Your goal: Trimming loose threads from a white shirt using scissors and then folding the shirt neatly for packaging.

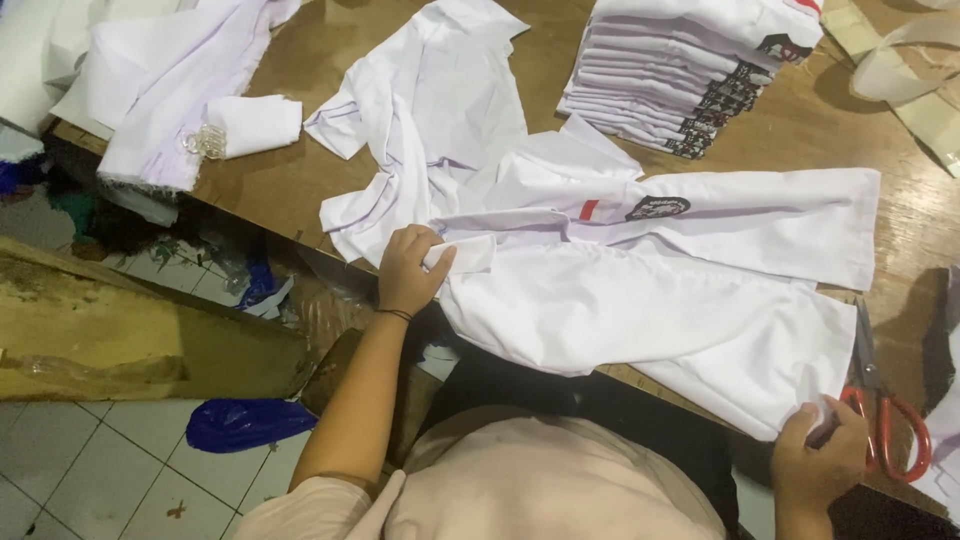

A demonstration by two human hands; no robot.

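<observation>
Wooden table (300,170) holds a white shirt (640,290) spread flat. Left hand (408,272) pinches the collar end; right hand (818,460) grips the bottom corner, beside red scissors (885,410). Pulling both ends evenly should keep it smooth. No boxes or bins show, only a stack of folded shirts (680,80).

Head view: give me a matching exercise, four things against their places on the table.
Things:
1. scissors
2. stack of folded shirts
3. left hand
4. right hand

Places:
A. far side of the table
B. near right corner of the spread shirt
C. right table edge, red handles
D. gripping the spread shirt's left end

Pairs: 1-C, 2-A, 3-D, 4-B
</observation>
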